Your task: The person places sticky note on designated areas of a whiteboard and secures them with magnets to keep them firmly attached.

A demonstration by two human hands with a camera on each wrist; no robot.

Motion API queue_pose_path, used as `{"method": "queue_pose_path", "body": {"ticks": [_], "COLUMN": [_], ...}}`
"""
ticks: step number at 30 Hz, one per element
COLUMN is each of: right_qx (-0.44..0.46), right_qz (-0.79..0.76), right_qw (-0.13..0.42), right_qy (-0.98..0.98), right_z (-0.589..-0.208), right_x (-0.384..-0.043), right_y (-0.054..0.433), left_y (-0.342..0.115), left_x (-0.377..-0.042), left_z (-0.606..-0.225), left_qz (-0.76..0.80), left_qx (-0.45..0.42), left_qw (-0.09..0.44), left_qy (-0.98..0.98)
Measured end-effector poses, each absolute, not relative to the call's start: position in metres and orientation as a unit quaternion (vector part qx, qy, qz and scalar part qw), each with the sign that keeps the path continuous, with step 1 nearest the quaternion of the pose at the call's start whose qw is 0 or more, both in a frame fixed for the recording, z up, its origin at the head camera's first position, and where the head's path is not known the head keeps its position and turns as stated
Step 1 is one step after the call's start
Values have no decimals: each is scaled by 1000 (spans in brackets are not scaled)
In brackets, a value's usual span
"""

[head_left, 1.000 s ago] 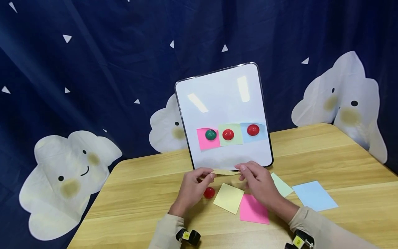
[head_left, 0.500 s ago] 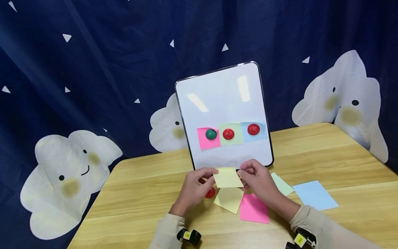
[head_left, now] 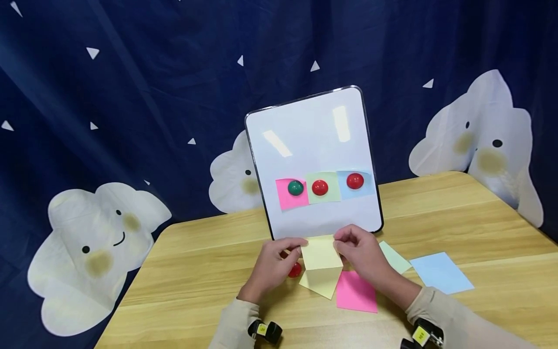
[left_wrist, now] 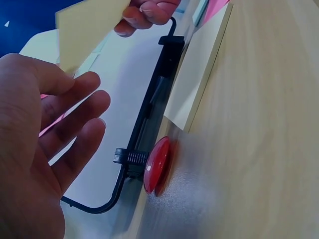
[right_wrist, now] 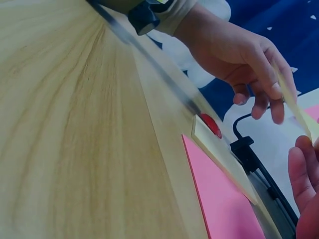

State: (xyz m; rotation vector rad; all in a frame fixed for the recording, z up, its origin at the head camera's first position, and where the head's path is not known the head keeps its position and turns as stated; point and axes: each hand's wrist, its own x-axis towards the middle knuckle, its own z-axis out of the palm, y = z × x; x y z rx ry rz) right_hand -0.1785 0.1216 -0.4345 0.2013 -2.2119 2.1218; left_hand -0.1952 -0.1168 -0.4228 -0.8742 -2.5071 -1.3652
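A yellow sticky note (head_left: 321,254) is stretched between both hands, low in front of the whiteboard (head_left: 305,140). My left hand (head_left: 273,264) pinches its upper left corner between thumb and forefinger; in the left wrist view the other fingers (left_wrist: 82,117) are loosely bent. The upper right corner is pinched by my right hand (head_left: 364,254). Beneath the note lies a yellow sticky note pad (head_left: 320,286), partly covered by it. A red round magnet (head_left: 295,270) rests on the table beside the left hand. The pink pad (head_left: 356,292) lies below the right hand.
On the whiteboard a pink note (head_left: 287,201) is under a green magnet (head_left: 295,188). Beside it, green (head_left: 331,194) and blue notes (head_left: 362,194) each bear a red magnet. Green (head_left: 394,259) and blue pads (head_left: 441,273) lie on the table's right (head_left: 501,232).
The yellow note, seen nearly edge-on a second ago, has tilted to face the head camera, its lower edge dropping over the yellow pad. Both hands keep their pinch and have barely shifted.
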Motion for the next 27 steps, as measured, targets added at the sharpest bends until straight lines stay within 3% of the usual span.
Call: {"method": "queue_pose_path", "body": {"ticks": [10, 27], "right_qx": [62, 61], "right_qz": [700, 668], "right_qw": [43, 61], "right_qy": [-710, -739], "right_z": [-436, -437], "right_x": [-179, -179], "right_y": [124, 124], "left_y": [-126, -137], "left_x": [-199, -204], "left_z": [-425, -423], "left_qz": [-435, -255], "left_qx": [-293, -277], "left_qw": [60, -9], "left_qy": [-850, -926]}}
